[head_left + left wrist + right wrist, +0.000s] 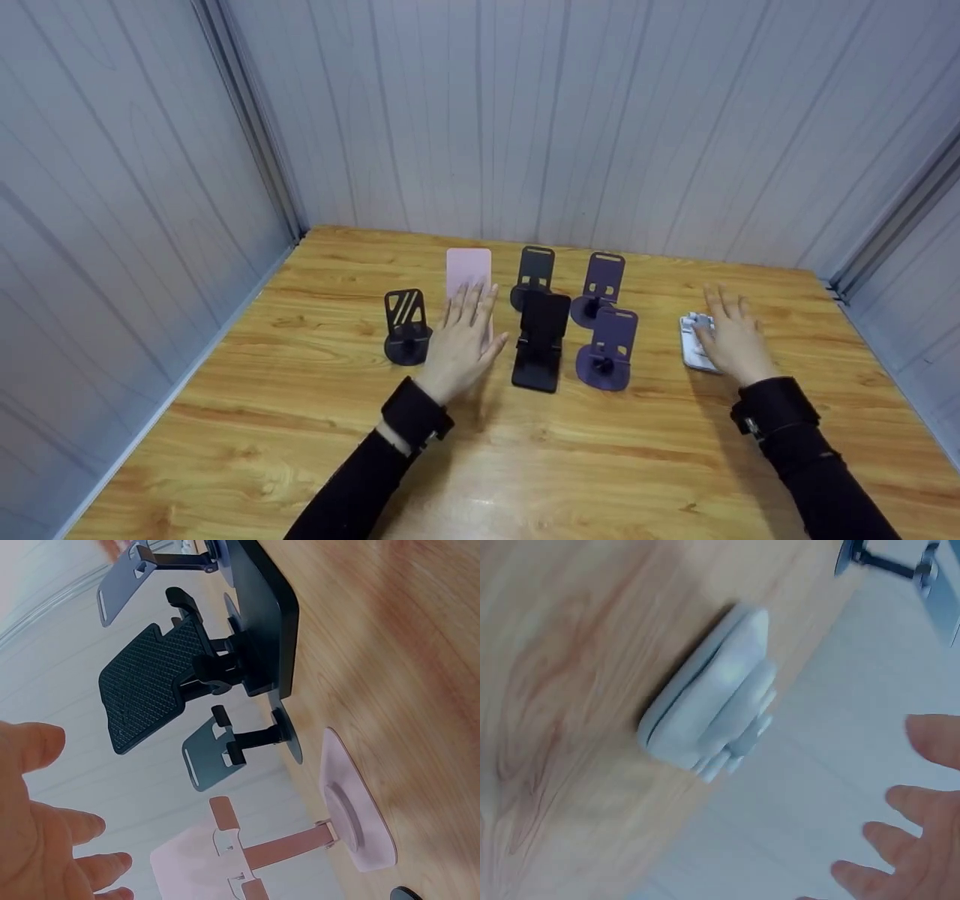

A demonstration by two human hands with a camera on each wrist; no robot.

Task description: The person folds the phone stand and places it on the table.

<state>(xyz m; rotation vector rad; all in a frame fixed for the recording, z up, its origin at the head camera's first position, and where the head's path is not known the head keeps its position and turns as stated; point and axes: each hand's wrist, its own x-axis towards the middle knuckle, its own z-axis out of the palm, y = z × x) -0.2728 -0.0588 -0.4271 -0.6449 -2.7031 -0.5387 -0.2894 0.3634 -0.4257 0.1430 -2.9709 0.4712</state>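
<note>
Grip: left hand (459, 352), right hand (736, 346) held nothing; fingers extended.
White stand (712, 694): seemingly reached for; grasp called for curled fingers.

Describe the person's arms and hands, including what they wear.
The left hand and right hand are bare, without gloves. The left sleeve and right sleeve are black. The left wristband and right wristband are wide and black, each with a small shiny piece near its edge.

White stand (705, 697) folded flat, pink stand (469, 267) upright
</note>
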